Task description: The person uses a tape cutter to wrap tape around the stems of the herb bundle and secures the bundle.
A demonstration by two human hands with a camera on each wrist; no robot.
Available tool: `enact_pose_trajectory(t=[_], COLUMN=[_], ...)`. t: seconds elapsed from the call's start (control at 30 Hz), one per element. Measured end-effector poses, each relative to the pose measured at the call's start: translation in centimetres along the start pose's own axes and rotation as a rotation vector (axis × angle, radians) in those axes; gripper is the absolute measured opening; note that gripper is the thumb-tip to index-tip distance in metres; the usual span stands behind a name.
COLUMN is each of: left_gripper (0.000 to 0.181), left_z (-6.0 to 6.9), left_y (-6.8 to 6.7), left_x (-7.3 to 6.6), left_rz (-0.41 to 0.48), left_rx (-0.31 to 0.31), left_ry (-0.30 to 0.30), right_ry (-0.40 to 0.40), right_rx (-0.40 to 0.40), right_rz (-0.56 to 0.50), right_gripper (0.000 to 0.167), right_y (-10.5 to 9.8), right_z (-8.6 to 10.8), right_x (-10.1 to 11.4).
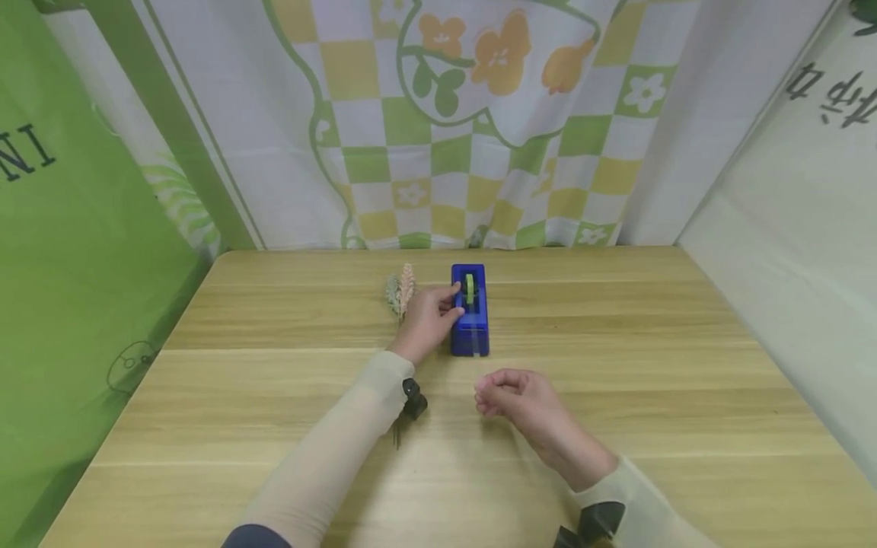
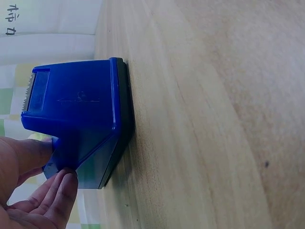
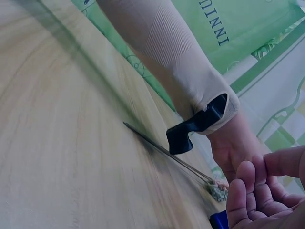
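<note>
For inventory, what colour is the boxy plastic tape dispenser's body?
Blue; the left wrist view shows the dispenser body best.

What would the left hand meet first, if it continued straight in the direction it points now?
Most likely the blue tape dispenser: the left hand points towards it and grips it near the edge, so I see no gap between them. What lies behind it along that line is harder to judge.

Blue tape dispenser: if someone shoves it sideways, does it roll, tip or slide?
The blue tape dispenser likely won't roll: its base looks flat on the table. It's longer than wide, so a high sideways shove might tip it. Its smooth sides could slip under the left hand.
</note>
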State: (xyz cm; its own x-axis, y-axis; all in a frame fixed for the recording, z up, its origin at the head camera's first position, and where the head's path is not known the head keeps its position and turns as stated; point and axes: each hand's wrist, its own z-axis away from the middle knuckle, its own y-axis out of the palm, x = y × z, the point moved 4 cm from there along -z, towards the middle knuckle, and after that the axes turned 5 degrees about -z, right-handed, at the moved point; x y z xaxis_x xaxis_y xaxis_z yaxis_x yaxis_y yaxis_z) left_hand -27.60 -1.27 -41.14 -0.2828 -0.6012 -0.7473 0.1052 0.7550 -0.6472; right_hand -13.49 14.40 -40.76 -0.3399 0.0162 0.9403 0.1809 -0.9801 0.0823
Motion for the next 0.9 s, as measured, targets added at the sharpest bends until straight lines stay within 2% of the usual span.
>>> enact_pose_trajectory(t=[0.27, 0.47, 0.6, 0.9], left_gripper=[0.047, 0.047, 0.047, 0.047], left_z=[0.1, 0.1, 0.1, 0.0], left_y=[0.1, -0.1, -0.1, 0.1], left_x=[-0.1, -0.1, -0.1, 0.0], left_rz=[0.001, 0.018, 0.020, 0.001], left_rx=[0.008, 0.005, 0.007, -0.006], left_ry=[-0.010, -0.017, -0.015, 0.004], right_ry=[-0.005, -0.022, -0.013, -0.032], right_rx=[0.046, 0.063, 0.046, 0.076], right_rz=[-0.040, -0.029, -0.005, -0.035], right_gripper=[0.011, 0.020, 0.025, 0.013], right_y=[0.6, 1.0, 1.0, 1.0], right_z=[1.0, 1.6, 2.2, 3.5], right_x=[-0.4, -0.6, -0.7, -1.4])
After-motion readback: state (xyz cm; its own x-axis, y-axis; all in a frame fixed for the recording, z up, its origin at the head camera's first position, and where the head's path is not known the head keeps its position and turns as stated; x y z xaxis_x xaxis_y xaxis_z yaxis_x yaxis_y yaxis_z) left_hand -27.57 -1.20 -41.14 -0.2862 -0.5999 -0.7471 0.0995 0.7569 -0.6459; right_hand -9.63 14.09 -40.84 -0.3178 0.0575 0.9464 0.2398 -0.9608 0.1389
